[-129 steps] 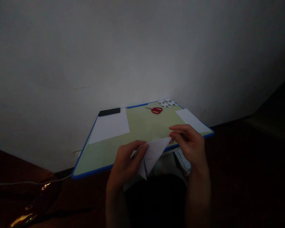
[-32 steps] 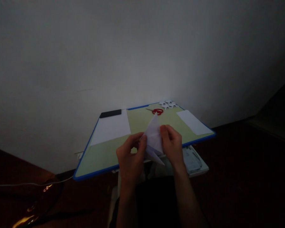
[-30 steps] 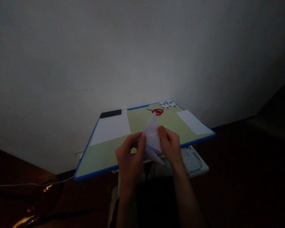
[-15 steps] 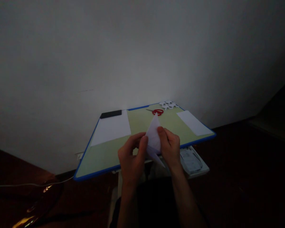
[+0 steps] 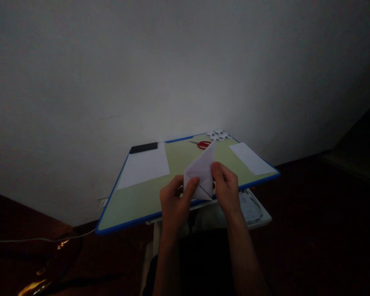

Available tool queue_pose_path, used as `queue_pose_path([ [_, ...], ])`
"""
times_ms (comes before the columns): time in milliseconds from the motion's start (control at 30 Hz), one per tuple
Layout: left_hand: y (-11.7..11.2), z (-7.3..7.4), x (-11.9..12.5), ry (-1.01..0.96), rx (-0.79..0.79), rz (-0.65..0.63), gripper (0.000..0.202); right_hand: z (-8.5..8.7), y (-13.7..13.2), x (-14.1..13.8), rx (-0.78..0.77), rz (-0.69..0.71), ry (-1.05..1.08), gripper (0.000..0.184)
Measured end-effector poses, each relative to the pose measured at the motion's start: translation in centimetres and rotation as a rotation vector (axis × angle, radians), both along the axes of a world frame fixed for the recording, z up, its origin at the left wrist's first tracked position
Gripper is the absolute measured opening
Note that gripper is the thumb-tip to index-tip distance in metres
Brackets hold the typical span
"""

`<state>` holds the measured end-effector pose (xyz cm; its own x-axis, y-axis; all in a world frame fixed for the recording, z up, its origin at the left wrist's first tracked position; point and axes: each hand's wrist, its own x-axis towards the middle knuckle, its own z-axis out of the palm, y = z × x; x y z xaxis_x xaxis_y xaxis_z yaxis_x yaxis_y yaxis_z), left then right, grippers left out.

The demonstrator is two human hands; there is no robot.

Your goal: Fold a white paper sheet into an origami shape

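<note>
A folded piece of white paper (image 5: 201, 170) is held up over the front edge of the table, its pointed tip upward and crease lines showing on its lower part. My left hand (image 5: 178, 198) grips its lower left, the thumb lying across the front face. My right hand (image 5: 225, 185) pinches its right edge between thumb and fingers. The fingers behind the paper are partly hidden. Just beyond the paper's tip, red-handled scissors (image 5: 202, 144) lie on the table, partly covered by it.
The table (image 5: 135, 209) has a pale green top and blue edging. White sheets (image 5: 144, 166) lie at the left with a dark flat object (image 5: 144, 147) on them. More white paper (image 5: 251, 159) is at the right. Several folded paper pieces (image 5: 218, 135) sit at the back. A drawer (image 5: 254, 209) juts out below.
The paper has been turned, so its tip now leans right and a creased face with a flat lower edge shows. Both hands have shifted slightly right.
</note>
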<state>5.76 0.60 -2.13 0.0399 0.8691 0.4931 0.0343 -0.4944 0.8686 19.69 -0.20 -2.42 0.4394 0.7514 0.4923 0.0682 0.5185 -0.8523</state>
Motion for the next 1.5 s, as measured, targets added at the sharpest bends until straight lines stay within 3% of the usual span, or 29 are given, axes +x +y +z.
queue_pose_path([
  [167, 0.3, -0.5, -0.2, -0.037, -0.027, 0.099, 0.023, -0.9, -0.1, 1.3, 0.002, 0.329, -0.039, 0.025],
  [367, 0.9, -1.0, -0.6, -0.014, 0.005, 0.123, 0.024, -1.5, 0.2, 1.8, -0.041, 0.405, -0.050, 0.028],
  [700, 0.1, 0.1, -0.3, 0.004, -0.001, 0.001, 0.019, -0.5, 0.6, 0.5, 0.048, 0.044, 0.091, 0.036],
  [800, 0.1, 0.2, -0.2, 0.033, -0.008, -0.036, 0.018, -0.6, 0.9, 0.3, 0.102, -0.003, 0.185, 0.041],
  [967, 0.3, 0.2, -0.3, 0.060, -0.007, -0.086, 0.020, -0.6, 1.2, 0.6, 0.111, -0.088, 0.327, 0.023],
  [1167, 0.0, 0.4, -0.5, 0.119, 0.009, -0.158, 0.024, -0.8, 1.5, 1.1, 0.147, -0.164, 0.413, 0.038],
  [1300, -0.1, 0.4, -0.6, 0.103, 0.017, -0.181, 0.028, -0.6, 1.4, 1.0, 0.157, -0.185, 0.404, 0.023],
  [1500, 0.2, 0.0, -1.0, 0.135, 0.014, -0.193, 0.029, -0.4, 1.1, 0.9, 0.169, -0.262, 0.397, 0.016],
])
